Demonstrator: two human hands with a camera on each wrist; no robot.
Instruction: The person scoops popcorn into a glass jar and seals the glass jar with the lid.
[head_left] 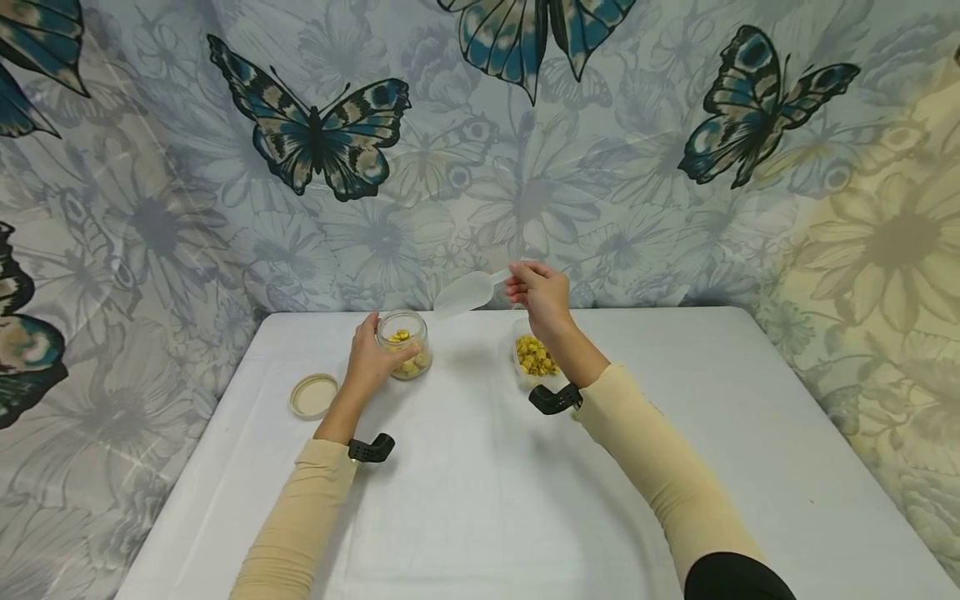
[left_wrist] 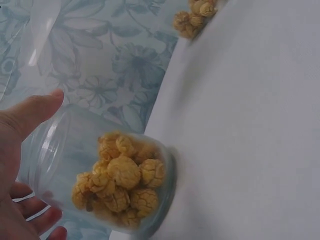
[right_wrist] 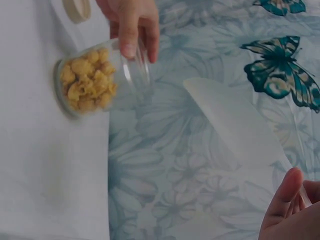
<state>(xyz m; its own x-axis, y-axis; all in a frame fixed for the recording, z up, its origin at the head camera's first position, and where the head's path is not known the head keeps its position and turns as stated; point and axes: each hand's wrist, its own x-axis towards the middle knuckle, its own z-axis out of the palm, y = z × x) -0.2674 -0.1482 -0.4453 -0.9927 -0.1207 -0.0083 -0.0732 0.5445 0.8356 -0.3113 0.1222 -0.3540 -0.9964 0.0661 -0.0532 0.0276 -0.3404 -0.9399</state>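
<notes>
A clear glass jar (head_left: 403, 316) stands upright near the table's far edge, partly filled with golden popcorn (left_wrist: 122, 172). My left hand (head_left: 367, 360) grips the jar from its left side, thumb and fingers around the upper part near the open mouth. In the air to the right of the jar, my right hand (head_left: 543, 302) pinches the handle of a translucent white scoop (head_left: 467, 293). The scoop's bowl points left toward the jar and looks bare in the right wrist view, apart from the glass.
A round lid (head_left: 313, 396) lies on the table left of the jar. Below my right forearm stands a clear plastic container (head_left: 524, 382) of popcorn, partly hidden by that arm. A white cloth covers the table (head_left: 450, 517); a butterfly-print backdrop (head_left: 480, 183) hangs right behind it.
</notes>
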